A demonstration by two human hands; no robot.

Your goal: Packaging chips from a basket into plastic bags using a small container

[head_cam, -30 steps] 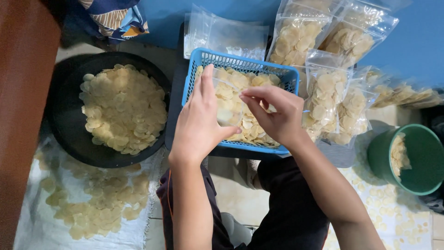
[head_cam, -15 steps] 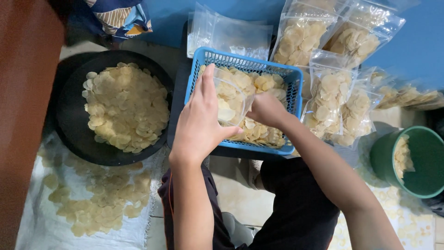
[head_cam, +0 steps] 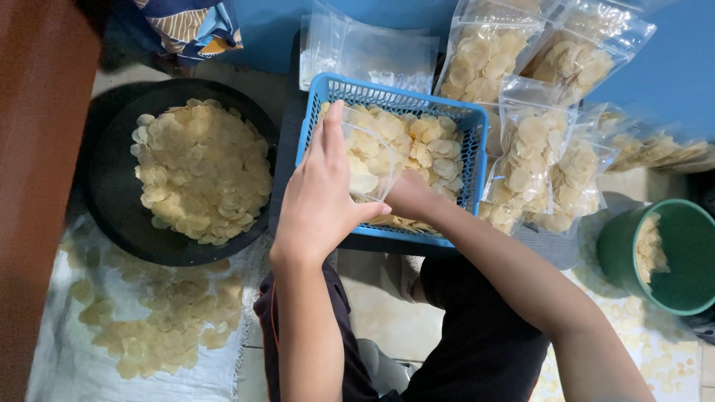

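A: What is the left hand (head_cam: 324, 197) doing?

B: It is gripping a small clear plastic bag (head_cam: 367, 162), fingers stretched up along the bag's side and thumb hooked underneath, holding it open over the blue slotted plastic basket (head_cam: 387, 94).

A: And the right hand (head_cam: 408, 195)?

B: It is reaching into the bag's mouth from below. Its fingers are hidden behind the plastic, so I cannot tell whether they are closing on anything.

A: Where is the bag sitting?

B: It is hanging just above the pale round crackers (head_cam: 424, 145) filling the basket, with a few crackers already inside it.

A: What is lying around?

B: A black round pan (head_cam: 119, 216) heaped with crackers is sitting to the left, filled clear packets (head_cam: 532, 160) are leaning just right of the basket, and a green plastic bucket (head_cam: 689, 283) is standing far right.
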